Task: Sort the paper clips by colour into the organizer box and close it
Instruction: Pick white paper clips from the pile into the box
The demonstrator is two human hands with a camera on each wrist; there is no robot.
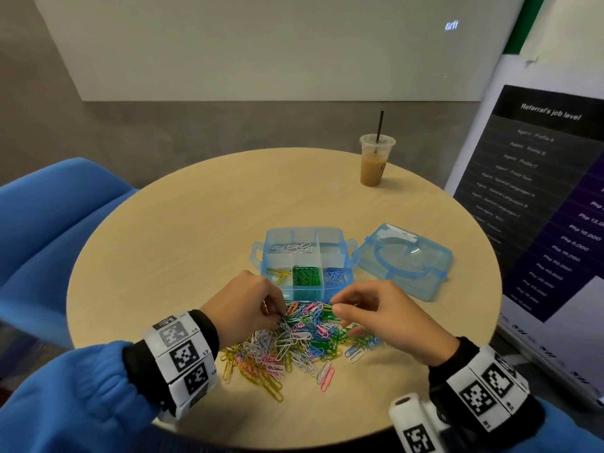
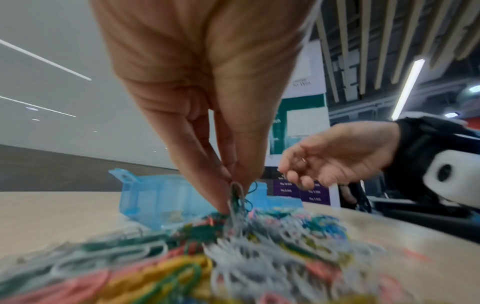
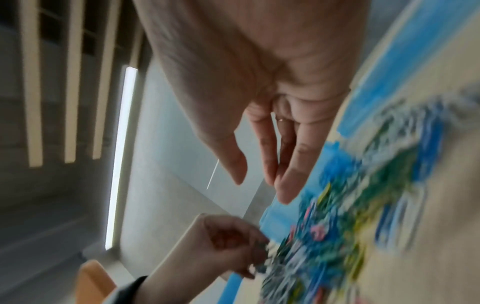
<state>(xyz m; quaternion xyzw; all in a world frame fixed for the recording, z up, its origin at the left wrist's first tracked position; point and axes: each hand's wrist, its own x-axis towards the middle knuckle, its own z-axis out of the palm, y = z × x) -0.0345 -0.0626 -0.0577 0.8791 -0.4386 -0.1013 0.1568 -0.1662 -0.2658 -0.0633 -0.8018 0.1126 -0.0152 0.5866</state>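
While the round wooden tabletop [image 1: 196,223] carries everything, the widest thing on it is the heap of mixed paper clips [image 1: 294,344], spread at its near edge in white, yellow, pink, green and blue. Just beyond the heap and touching its far edge stands the translucent blue organizer box [image 1: 304,256], open: white clips lie in a back compartment, and yellow, green and blue clips fill the three front compartments from left to right. Its lid [image 1: 403,261] lies detached just right of the box. A plastic cup of iced coffee [image 1: 374,161] with a dark straw stands well apart at the far right. The left hand [image 2: 207,102] reaches down into the heap, its grip a pinch of thumb and fingers on a few tangled green and white clips. The right hand [image 2: 335,156] hovers over the heap's right side, fingers loosely curled, thumb apart from them, holding nothing.
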